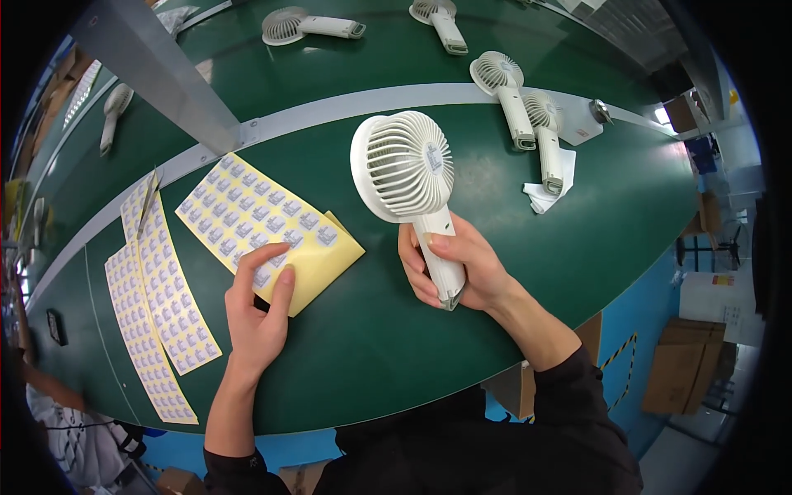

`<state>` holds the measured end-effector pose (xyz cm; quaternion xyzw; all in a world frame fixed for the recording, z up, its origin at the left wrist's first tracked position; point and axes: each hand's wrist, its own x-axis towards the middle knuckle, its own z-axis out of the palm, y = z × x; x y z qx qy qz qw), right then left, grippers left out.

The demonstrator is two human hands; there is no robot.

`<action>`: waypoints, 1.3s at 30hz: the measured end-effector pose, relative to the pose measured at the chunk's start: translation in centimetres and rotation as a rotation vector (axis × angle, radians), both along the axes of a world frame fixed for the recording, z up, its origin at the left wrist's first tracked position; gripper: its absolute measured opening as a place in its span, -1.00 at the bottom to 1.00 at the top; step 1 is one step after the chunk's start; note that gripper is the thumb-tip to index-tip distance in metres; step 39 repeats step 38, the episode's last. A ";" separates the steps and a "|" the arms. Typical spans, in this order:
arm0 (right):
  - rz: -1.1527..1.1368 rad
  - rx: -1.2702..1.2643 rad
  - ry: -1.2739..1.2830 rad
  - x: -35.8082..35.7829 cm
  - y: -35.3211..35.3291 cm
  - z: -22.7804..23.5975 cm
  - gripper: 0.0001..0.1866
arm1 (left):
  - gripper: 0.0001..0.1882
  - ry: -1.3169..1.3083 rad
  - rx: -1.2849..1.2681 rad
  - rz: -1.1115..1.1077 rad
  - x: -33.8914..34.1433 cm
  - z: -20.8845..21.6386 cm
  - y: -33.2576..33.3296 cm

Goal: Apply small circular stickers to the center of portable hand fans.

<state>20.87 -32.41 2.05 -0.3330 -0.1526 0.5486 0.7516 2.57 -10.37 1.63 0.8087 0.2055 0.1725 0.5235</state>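
Observation:
My right hand (466, 264) is wrapped round the handle of a white handheld fan (404, 169), its round slatted head upward and tilted left. A small grey printed sticker sits at the centre of the fan's head. My left hand (260, 309) rests over the lower edge of a yellow sheet of stickers (247, 202), thumb and forefinger bent with a gap between their tips. Part of that sheet is bare of stickers, and its right end has a folded edge. Whether a loose sticker clings to my left fingertips cannot be made out.
Further sticker sheets (177, 309) lie at the left, with metal tweezers (148, 202) on top. More white fans (516, 111) lie at the back right, one on a white cloth (561, 186). A grey metal post (157, 70) rises at the back left of the green table (363, 355).

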 end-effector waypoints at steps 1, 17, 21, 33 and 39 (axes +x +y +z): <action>0.012 0.008 0.001 -0.1 0.0 0.0 -0.69 | -0.73 -0.002 0.013 -0.004 0.0 0.0 0.0; 0.105 -0.084 -0.040 -1.4 0.4 -0.4 -0.64 | -0.73 -0.052 0.029 -0.141 -0.2 -0.1 0.1; 0.148 -0.080 -0.108 -2.5 0.9 -0.1 -0.67 | -0.62 -0.089 -0.089 -0.218 -0.6 -0.1 0.0; 0.460 -0.171 -0.084 -7.1 3.2 0.0 -0.80 | 0.02 0.094 -1.112 -0.371 -2.1 0.5 -3.2; 0.554 -0.145 0.061 -7.1 3.3 -0.7 -0.77 | 0.01 0.082 -1.039 -0.469 -1.8 -0.3 -2.8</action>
